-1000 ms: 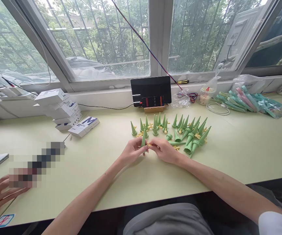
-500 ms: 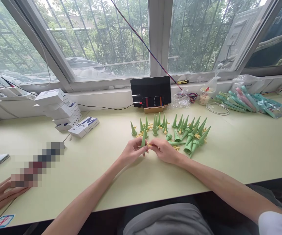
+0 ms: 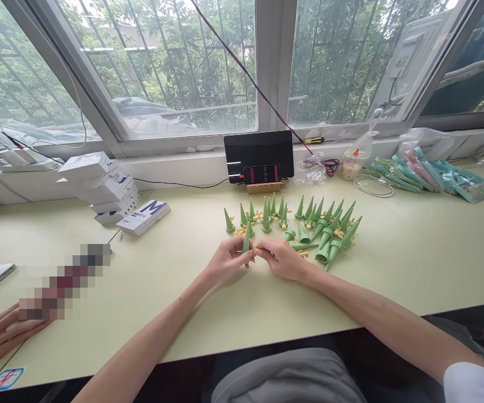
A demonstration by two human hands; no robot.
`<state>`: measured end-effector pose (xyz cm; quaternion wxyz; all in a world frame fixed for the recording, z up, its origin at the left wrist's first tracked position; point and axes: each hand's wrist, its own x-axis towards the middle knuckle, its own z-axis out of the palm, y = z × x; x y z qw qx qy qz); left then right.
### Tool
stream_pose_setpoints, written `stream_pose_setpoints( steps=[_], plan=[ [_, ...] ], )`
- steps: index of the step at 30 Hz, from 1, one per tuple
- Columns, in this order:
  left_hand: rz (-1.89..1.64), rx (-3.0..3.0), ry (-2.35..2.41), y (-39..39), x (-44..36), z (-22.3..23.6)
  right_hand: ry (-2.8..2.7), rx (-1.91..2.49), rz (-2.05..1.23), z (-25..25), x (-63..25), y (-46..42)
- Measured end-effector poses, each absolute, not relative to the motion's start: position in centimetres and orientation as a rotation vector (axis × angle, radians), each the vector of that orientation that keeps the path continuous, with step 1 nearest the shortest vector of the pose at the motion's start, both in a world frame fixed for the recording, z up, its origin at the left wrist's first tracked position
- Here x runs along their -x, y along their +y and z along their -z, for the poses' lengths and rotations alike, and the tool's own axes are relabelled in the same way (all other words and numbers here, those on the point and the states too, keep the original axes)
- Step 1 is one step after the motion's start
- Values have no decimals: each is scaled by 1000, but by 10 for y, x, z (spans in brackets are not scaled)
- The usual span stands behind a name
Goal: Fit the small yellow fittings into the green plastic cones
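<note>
My left hand (image 3: 227, 259) is closed around a green plastic cone (image 3: 247, 238), which points upward. Against the side of that cone, the fingertips of my right hand (image 3: 282, 257) pinch a small yellow fitting (image 3: 257, 249); most of it is hidden by the fingers. Both hands meet just above the table. Behind them several green cones (image 3: 266, 220) stand upright with yellow pieces among them. To the right, more green cones (image 3: 324, 246) lie tilted in a loose heap, some showing their open ends.
White boxes (image 3: 94, 168) are stacked at the left, with one box (image 3: 144, 217) beside them. A phone (image 3: 262, 174) leans on a black tablet (image 3: 258, 148) at the back. Packaged teal items (image 3: 462, 179) lie far right. Another person's hands (image 3: 4, 338) rest at the left.
</note>
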<state>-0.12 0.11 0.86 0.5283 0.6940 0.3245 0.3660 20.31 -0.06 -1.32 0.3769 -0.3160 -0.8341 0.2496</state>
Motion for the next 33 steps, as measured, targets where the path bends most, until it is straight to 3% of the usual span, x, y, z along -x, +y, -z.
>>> stream_pose_setpoints(
  steps=[26,33],
  plan=[
    [-844,-1753,865,3,2,-4,-2105,814,-722,11,-203,0],
    [-876,-2077,963,3,1,2,-1979,865,-767,10,-201,-2]
  ],
)
